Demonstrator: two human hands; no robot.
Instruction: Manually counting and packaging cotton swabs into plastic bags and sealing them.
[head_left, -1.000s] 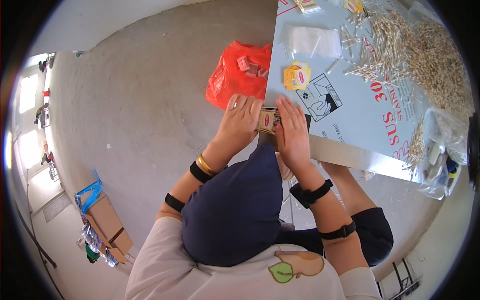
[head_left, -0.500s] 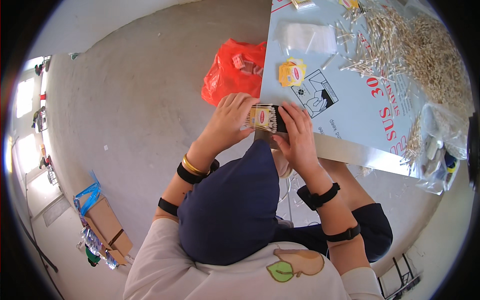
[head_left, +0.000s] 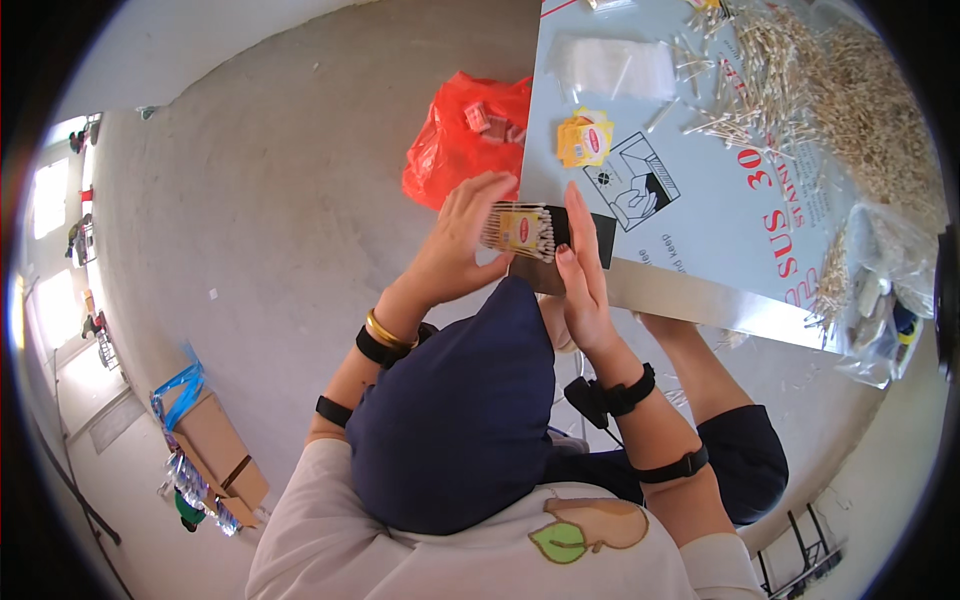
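Observation:
A bundle of cotton swabs point(head_left: 541, 233) with a yellow printed card point(head_left: 520, 230) on top lies at the near left corner of the table, partly on a black pad point(head_left: 605, 240). My left hand point(head_left: 455, 245) curves around the bundle's left end, thumb and fingers spread apart. At the other end my right hand point(head_left: 585, 275) stands on edge with straight fingers, its palm facing the white swab tips. Whether either palm presses on the swabs, I cannot tell. Farther up the table lie a small stack of yellow cards point(head_left: 584, 140) and clear plastic sleeves point(head_left: 615, 68).
A large heap of loose cotton swabs point(head_left: 865, 110) covers the far right of the table point(head_left: 700, 225). Clear plastic bags point(head_left: 890, 260) lie at its right edge. A red plastic bag point(head_left: 450, 140) hangs or stands by the left edge. Cardboard boxes point(head_left: 210, 435) are on the floor at left.
My left fingers have loosened and spread away from the swab bundle. My right hand has turned from lying over the black pad to standing on edge beside the tips.

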